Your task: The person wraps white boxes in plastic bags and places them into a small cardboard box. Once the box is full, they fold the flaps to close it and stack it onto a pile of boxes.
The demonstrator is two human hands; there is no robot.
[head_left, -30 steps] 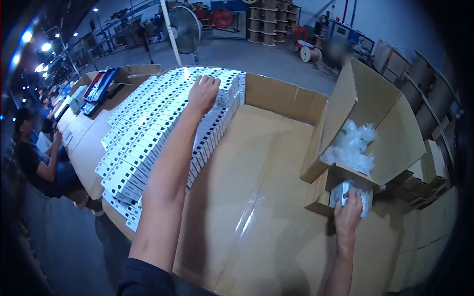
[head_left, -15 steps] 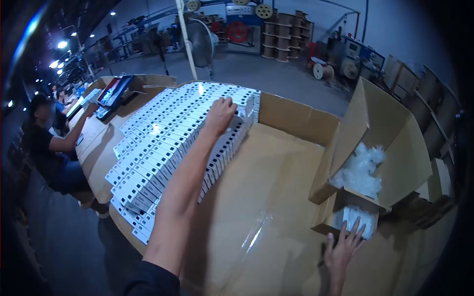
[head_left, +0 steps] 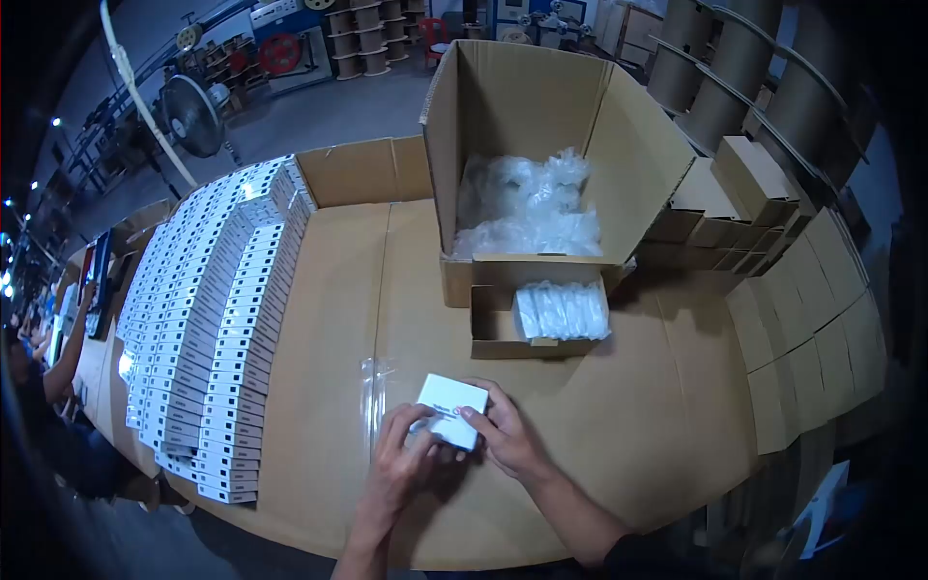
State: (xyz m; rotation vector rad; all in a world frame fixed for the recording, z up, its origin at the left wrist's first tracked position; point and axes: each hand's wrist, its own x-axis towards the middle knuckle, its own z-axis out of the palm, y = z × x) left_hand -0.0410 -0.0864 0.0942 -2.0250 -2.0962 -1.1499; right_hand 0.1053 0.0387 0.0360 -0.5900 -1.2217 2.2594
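A small white box [head_left: 447,394] with dark print on top is held in front of me, over the cardboard surface. My right hand [head_left: 507,437] grips its right side, thumb on top and fingers beneath. My left hand [head_left: 398,462] closes on its left edge with bent fingers. Just beyond it stands a small open carton [head_left: 488,346], with several bubble-wrapped packs [head_left: 561,311] lined up in its right part. To the left, many similar white boxes [head_left: 188,338] stand in long stacked rows, their printed ends with dark squares facing me.
Behind the small carton, a large open cardboard box [head_left: 652,164] holds loose bubble-wrap bags [head_left: 536,208]. Folded or stacked brown cartons [head_left: 739,198] line the right side. A co-worker's arm [head_left: 72,338] shows at the far left. A fan [head_left: 190,116] stands beyond the table [head_left: 329,290].
My left hand has come back from the white rows with a white box. My right hand has left the small carton and joined it. The view has turned right.
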